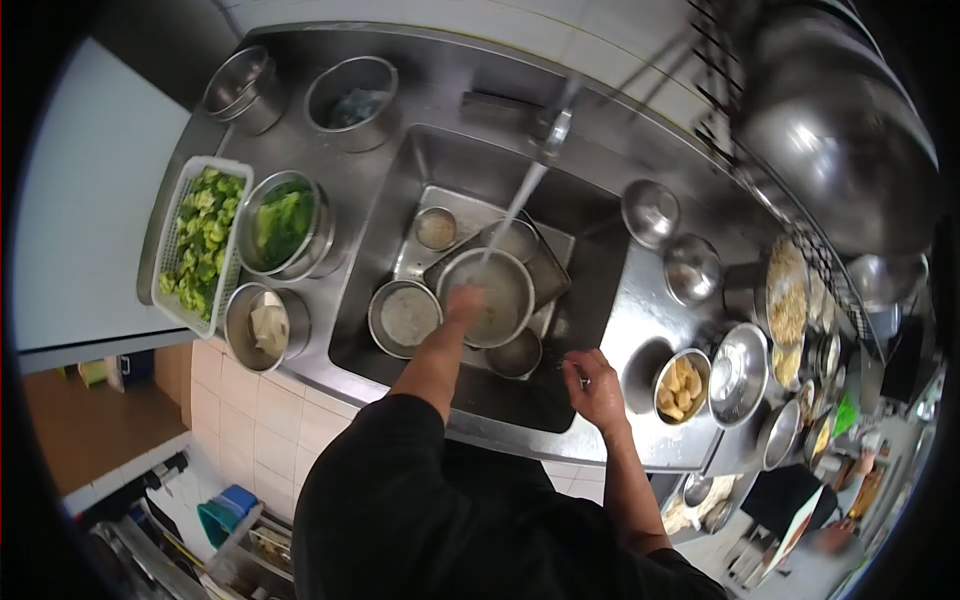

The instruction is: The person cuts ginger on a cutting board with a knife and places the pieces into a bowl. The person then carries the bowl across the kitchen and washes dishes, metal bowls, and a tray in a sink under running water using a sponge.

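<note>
Water from the faucet runs into a round metal pot in the sink. My left hand reaches into this pot, blurred by motion, and its fingers cannot be made out. Over the sink's right front edge hangs my right hand, fingers curled, with something small and unclear at the fingertips. Around the pot lie a shallow round pan, a small bowl, another bowl and a rectangular tray.
Left of the sink stand a white basket of chopped greens, a pot of leafy greens and several metal pots. On the right are a bowl of yellow pieces, metal bowls and a wire rack. A person is at far right.
</note>
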`<state>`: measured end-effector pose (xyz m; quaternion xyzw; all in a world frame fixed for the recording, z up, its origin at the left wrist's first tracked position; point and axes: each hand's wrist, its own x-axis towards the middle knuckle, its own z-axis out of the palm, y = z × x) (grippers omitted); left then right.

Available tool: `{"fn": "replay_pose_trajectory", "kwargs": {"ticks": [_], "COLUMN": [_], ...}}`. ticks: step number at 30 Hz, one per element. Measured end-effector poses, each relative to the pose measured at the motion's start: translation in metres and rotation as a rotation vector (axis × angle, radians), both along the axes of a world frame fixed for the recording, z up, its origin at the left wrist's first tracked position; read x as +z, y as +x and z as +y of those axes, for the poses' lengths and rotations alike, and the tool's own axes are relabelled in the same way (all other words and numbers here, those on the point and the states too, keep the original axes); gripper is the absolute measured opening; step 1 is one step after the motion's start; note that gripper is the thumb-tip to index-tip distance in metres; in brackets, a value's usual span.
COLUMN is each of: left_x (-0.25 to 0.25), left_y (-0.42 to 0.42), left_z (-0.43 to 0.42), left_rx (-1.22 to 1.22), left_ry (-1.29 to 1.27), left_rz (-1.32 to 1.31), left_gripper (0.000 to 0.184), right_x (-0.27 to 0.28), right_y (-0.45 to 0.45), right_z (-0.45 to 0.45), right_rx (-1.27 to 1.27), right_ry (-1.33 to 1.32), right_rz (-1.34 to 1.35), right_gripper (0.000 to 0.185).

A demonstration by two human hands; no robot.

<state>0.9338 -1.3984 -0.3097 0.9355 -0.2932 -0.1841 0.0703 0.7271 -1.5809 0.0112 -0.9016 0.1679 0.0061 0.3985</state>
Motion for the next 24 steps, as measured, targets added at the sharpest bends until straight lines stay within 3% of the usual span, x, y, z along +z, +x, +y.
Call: {"fn": "replay_pose_trajectory", "kwargs": {"ticks": [1, 3, 4, 6, 7, 9, 10, 12, 13, 15, 16, 17, 19, 20, 22, 24], "left_x": [0.010, 0.060, 0.063, 0.068, 0.073, 0.088, 0.098, 0.113, 0.114, 0.163, 0.182, 0.170, 0.148, 0.143, 0.152, 0.164], "left_y": [0.004, 0.035, 0.057, 0.095, 0.096, 0.083, 0.093, 0.099, 0.104, 0.096, 0.093, 0.090, 0.070, 0.067, 0.062, 0.062], "left_z": [-0.002, -0.026, -0.021, -0.008, -0.007, -0.002, 0.006, 0.019, 0.023, 0.048, 0.059, 0.075, 0.095, 0.104, 0.110, 0.114], "left_rx": [-0.097, 0.424, 0.445, -0.384, -0.373, 0.656, 0.658, 0.334, 0.288, 0.269, 0.235, 0.248, 0.147, 0.159, 0.267, 0.382], "left_ry": [-0.132, -0.297, -0.299, 0.182, 0.179, -0.839, -0.844, -0.352, -0.256, -0.279, -0.306, -0.290, -0.509, -0.500, -0.673, -0.711], "left_rz": [-0.229, -0.142, -0.156, 0.014, 0.008, 0.784, 0.783, 0.398, 0.310, 0.240, 0.152, 0.155, -0.247, -0.237, -0.127, -0.072], "left_gripper": [0.031, 0.036, 0.036, 0.031, 0.031, 0.035, 0.035, 0.042, 0.045, 0.040, 0.035, 0.035, 0.026, 0.026, 0.021, 0.022], "right_x": [-0.004, -0.007, -0.005, 0.009, 0.020, 0.031, 0.039, 0.053, 0.047, 0.029, 0.007, -0.019, -0.038, -0.046, -0.026, 0.000], "right_y": [0.015, 0.058, 0.081, 0.144, 0.184, 0.274, 0.323, 0.414, 0.460, 0.537, 0.567, 0.593, 0.610, 0.613, 0.603, 0.570], "right_z": [0.012, 0.029, 0.042, 0.068, 0.084, 0.113, 0.128, 0.155, 0.166, 0.185, 0.197, 0.215, 0.224, 0.227, 0.220, 0.205], "right_rx": [0.021, 0.146, 0.175, 0.231, 0.276, 0.304, 0.291, 0.324, 0.342, 0.443, 0.425, 0.410, 0.413, 0.408, 0.515, 0.415], "right_ry": [-0.006, -0.029, -0.004, -0.007, -0.056, -0.085, -0.017, -0.045, -0.142, -0.234, -0.419, -0.595, -0.618, -0.653, -0.729, -0.616], "right_rz": [0.005, -0.072, -0.084, -0.221, -0.351, -0.631, -0.711, -0.673, -0.621, -0.316, -0.146, 0.020, 0.078, 0.137, 0.028, -0.387], "right_gripper": [0.014, 0.012, 0.012, 0.010, 0.009, 0.011, 0.012, 0.014, 0.019, 0.032, 0.039, 0.046, 0.052, 0.058, 0.063, 0.057]}}
